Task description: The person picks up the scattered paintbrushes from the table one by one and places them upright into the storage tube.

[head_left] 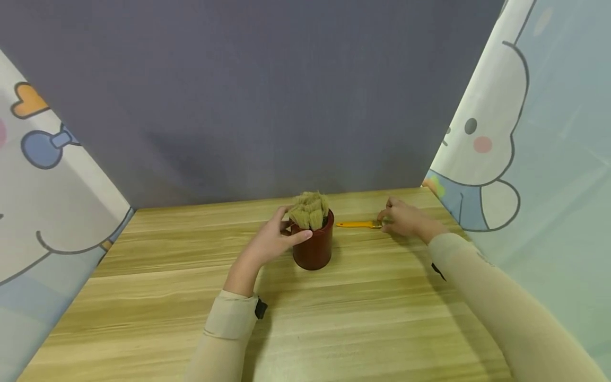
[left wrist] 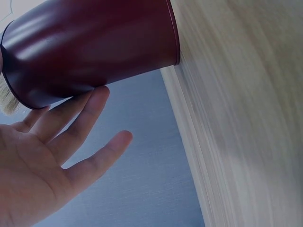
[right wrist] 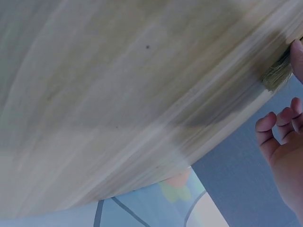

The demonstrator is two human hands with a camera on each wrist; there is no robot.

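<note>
A dark red cup (head_left: pixel 313 249) stands upright in the middle of the wooden table (head_left: pixel 334 329), packed with several brushes, their tan bristles (head_left: pixel 310 209) pointing up. My left hand (head_left: pixel 281 233) rests against the cup's left side near the rim. In the left wrist view its fingers (left wrist: pixel 85 118) lie fairly straight, one touching the cup (left wrist: pixel 94 47). To the cup's right a yellow-handled brush (head_left: pixel 358 224) lies flat on the table. My right hand (head_left: pixel 387 220) is at its bristle end. One fingertip (right wrist: pixel 298 54) touches the bristles (right wrist: pixel 278 75); the other fingers hang loosely curled, apart from the brush.
A grey backdrop (head_left: pixel 267 106) stands behind the table's far edge. Cartoon-printed curtains hang on the left (head_left: pixel 43 212) and on the right (head_left: pixel 525 159). Bare wood stretches between the cup and the table's near edge.
</note>
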